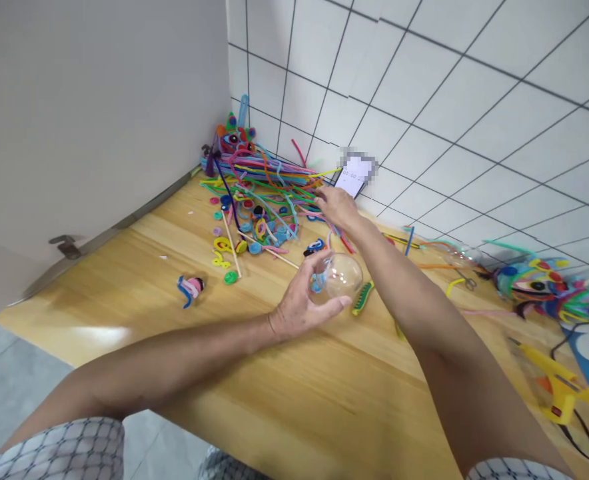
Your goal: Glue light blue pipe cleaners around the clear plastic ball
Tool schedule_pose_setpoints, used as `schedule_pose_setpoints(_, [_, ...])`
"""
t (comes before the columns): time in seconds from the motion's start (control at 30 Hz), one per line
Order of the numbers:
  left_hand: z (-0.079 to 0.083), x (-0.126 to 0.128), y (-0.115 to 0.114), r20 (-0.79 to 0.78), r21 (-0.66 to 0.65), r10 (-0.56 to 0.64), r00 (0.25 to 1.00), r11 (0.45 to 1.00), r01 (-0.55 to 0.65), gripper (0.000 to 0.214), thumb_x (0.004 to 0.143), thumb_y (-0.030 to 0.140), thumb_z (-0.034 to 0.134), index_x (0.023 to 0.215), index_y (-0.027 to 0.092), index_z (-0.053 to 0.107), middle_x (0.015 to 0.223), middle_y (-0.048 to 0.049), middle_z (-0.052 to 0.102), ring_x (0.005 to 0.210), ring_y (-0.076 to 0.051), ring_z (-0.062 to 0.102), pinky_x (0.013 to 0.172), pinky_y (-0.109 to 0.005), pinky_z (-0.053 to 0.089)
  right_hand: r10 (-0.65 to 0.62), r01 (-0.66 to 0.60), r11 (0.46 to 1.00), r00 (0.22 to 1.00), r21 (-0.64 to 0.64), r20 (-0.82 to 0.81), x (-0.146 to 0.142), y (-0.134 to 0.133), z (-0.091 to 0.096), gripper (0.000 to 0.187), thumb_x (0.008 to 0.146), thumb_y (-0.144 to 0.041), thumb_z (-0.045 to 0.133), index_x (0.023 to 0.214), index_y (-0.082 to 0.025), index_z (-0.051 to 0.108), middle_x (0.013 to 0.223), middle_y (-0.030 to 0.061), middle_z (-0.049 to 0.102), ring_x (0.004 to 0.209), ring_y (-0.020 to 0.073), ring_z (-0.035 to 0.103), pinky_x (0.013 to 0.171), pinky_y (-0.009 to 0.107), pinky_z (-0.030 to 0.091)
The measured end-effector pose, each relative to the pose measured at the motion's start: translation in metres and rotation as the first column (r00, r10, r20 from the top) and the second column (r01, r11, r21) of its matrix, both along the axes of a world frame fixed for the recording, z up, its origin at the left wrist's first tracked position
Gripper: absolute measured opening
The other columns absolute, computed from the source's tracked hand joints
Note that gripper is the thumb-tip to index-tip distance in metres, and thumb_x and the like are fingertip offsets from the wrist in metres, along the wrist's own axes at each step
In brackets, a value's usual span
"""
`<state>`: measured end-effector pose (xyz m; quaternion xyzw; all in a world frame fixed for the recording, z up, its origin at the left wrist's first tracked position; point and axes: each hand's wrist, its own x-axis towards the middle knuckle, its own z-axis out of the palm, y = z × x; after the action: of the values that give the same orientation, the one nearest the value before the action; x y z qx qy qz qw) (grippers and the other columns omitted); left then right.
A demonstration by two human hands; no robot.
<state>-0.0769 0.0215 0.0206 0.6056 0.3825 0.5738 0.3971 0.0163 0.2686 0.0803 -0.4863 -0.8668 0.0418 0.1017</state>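
A clear plastic ball (345,275) rests in the curve of my left hand (302,300), with the thumb below it and the fingers behind its left side. My right hand (338,208) reaches over the right end of a heap of coloured pipe cleaners (274,170). Its fingers are bent down there, and their tips are partly hidden, so I cannot tell whether they grip any. Close behind that hand, a phone (354,175) showing a timer leans at the tiled wall. A green ridged piece (362,298) lies just right of the ball.
Buttons, small pipe-cleaner shapes and wooden sticks (232,245) lie scattered left of centre. A pink and blue figure (190,288) lies nearer the left. On the right are scissors (467,280), decorated colourful pieces (534,283) and a yellow glue gun (559,383) with its cord.
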Motion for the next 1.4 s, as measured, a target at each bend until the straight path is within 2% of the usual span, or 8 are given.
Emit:
schedule_pose_setpoints(0.3, [-0.007,0.009,-0.001,-0.037,-0.037,-0.078,0.996,0.996,0.077,0.087,0.088,0.054,0.088,0.157,0.022,0.045,0.156,-0.0184,0.062,0.145,-0.037,0.065,0.128,-0.058,0.053,-0.001,-0.009,0.999,0.985,0.054,0.171,-0.003,-0.011,-0.004,0.037,0.11,-0.024,0.049,0.126,-0.017,0.082,0.128,0.0224,0.08,0.122,0.0397,0.073,0.097,0.047,0.053])
schedule_pose_setpoints(0.5, [-0.006,0.013,-0.003,-0.04,-0.077,-0.085,0.996,0.994,0.082,0.084,0.086,0.051,0.089,0.153,0.021,0.048,0.153,-0.018,0.064,0.144,-0.037,0.065,0.13,-0.057,0.051,0.113,-0.108,0.992,0.992,0.067,-0.062,-0.004,-0.003,0.004,0.035,0.105,-0.031,0.056,0.122,-0.018,0.084,0.129,0.0156,0.081,0.124,0.0339,0.07,0.107,0.045,0.052])
schedule_pose_setpoints(0.77, [-0.007,0.014,-0.006,0.001,-0.148,-0.099,0.995,0.984,0.098,0.085,0.086,0.053,0.088,0.154,0.021,0.049,0.152,-0.0179,0.065,0.145,-0.037,0.065,0.129,-0.057,0.052,0.079,-0.112,0.96,0.987,-0.256,-0.137,-0.041,0.0,0.0,0.024,0.088,-0.041,0.076,0.078,-0.02,0.081,0.071,0.0012,0.073,0.076,0.0197,0.064,0.073,0.032,0.042])
schedule_pose_setpoints(0.9, [-0.007,0.014,-0.006,0.003,-0.115,-0.119,0.993,0.986,0.118,0.086,0.083,0.052,0.09,0.153,0.021,0.051,0.153,-0.0177,0.065,0.145,-0.038,0.065,0.129,-0.057,0.053,0.125,-0.181,0.927,0.975,-0.329,-0.183,-0.038,-0.006,-0.001,0.02,0.084,-0.034,0.074,0.069,-0.02,0.071,0.062,-0.0028,0.062,0.07,0.0162,0.055,0.07,0.031,0.038])
schedule_pose_setpoints(1.03, [-0.006,0.014,-0.005,0.003,-0.106,-0.16,0.987,0.982,0.159,0.087,0.084,0.053,0.09,0.153,0.018,0.052,0.155,-0.0204,0.065,0.143,-0.038,0.066,0.127,-0.056,0.054,0.056,-0.185,0.922,0.933,-0.341,-0.357,-0.015,-0.016,0.008,0.034,0.088,-0.05,0.07,0.07,-0.022,0.065,0.062,-0.003,0.058,0.066,0.0147,0.049,0.067,0.031,0.036])
schedule_pose_setpoints(1.2, [-0.005,0.014,-0.005,-0.017,-0.122,-0.224,0.974,0.968,0.22,0.086,0.082,0.053,0.091,0.152,0.019,0.054,0.155,-0.02,0.065,0.141,-0.037,0.068,0.122,-0.054,0.058,-0.085,-0.215,0.824,0.869,-0.525,-0.488,0.007,-0.028,0.015,0.044,0.086,-0.064,0.07,0.072,-0.022,0.066,0.058,-0.0021,0.055,0.055,0.014,0.046,0.06,0.031,0.035])
schedule_pose_setpoints(1.3, [-0.005,0.014,-0.005,-0.032,-0.115,-0.24,0.97,0.965,0.235,0.085,0.081,0.053,0.092,0.151,0.02,0.056,0.154,-0.0199,0.066,0.142,-0.037,0.067,0.123,-0.055,0.057,-0.196,-0.128,0.78,0.88,-0.613,-0.433,0.01,-0.033,0.017,0.042,0.083,-0.058,0.073,0.063,-0.024,0.058,0.051,-0.0042,0.045,0.049,0.0127,0.038,0.055,0.031,0.031])
schedule_pose_setpoints(1.4, [-0.007,0.016,-0.005,-0.067,-0.129,-0.239,0.969,0.965,0.229,0.084,0.081,0.054,0.093,0.149,0.019,0.058,0.154,-0.0208,0.067,0.148,-0.04,0.063,0.127,-0.06,0.053,-0.182,-0.024,0.821,0.936,-0.571,-0.302,0.015,-0.039,0.019,0.043,0.083,-0.052,0.073,0.058,-0.024,0.053,0.05,-0.0045,0.043,0.051,0.0128,0.039,0.057,0.032,0.031])
